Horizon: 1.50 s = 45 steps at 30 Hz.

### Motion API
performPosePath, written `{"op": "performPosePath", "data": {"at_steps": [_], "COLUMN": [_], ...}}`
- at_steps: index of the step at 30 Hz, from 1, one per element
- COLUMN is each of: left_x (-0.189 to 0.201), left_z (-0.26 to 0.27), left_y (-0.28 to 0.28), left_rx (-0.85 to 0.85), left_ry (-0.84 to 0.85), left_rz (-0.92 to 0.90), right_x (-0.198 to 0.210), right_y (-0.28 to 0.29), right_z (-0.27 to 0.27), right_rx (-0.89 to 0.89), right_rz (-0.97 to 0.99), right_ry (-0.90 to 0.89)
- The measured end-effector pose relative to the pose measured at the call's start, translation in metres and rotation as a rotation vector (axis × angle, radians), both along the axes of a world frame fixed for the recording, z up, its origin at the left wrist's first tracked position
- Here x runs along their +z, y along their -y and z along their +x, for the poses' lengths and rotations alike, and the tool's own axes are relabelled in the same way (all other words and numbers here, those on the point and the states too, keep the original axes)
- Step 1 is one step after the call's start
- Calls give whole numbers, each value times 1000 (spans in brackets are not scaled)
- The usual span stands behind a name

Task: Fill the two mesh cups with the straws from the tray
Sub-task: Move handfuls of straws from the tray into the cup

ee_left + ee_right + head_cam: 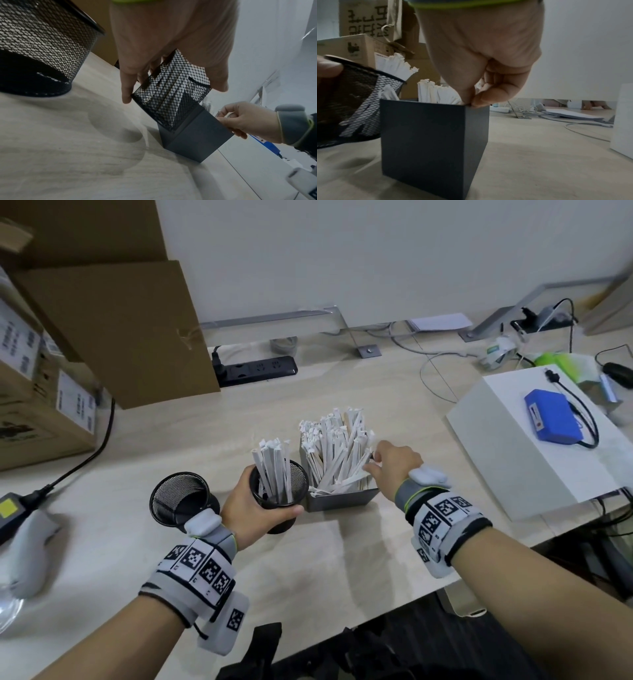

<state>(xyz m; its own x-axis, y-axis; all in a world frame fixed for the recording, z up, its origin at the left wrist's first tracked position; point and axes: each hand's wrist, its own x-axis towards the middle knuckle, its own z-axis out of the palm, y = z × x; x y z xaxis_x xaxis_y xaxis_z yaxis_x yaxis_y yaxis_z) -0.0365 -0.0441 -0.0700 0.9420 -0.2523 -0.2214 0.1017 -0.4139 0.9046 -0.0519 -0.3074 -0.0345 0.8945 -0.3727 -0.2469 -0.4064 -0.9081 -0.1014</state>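
Left hand (pixel 253 505) round mesh cup (pixel 279 498)

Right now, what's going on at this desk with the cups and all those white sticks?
A person is moving paper-wrapped straws from a dark square tray into black mesh cups. The left hand grips one mesh cup, tilted toward the tray and already holding a bunch of straws. The right hand reaches into the tray, fingertips pinching at the straws near its right edge. The tray is still quite full. A second mesh cup stands empty on the desk to the left.
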Motion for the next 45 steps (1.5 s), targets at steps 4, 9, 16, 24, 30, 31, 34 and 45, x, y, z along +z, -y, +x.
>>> {"op": "performPosePath", "data": {"at_steps": [4,9,16,24,30,31,34,45], "left_x": [2,5,-1,0,0,-1,-2,-6], "left_z": [0,-2,0,0,0,0,0,6], "left_y": [-1,3,-2,-1,0,0,2,0], "left_rx": [0,-15,-2,-24,-40,-41,-50,-34], "left_ry": [9,4,5,27,37,37,31,41], "left_rz": [5,-18,-32,-50,-55,-61,-63,-5], "right_x": [14,25,21,27,37,39,44,17], "right_y": [-4,-19,-14,-27,-38,-40,-45,-61], "right_z": [20,26,-19,-36,-19,-16,-11,1], "right_rx": [-35,-60,-111,89,74,76,103,-22], "right_rz": [42,582,391,161,94,98,99,313], "right_ry": [35,417,350,250,-186,-221,-346,105]}}
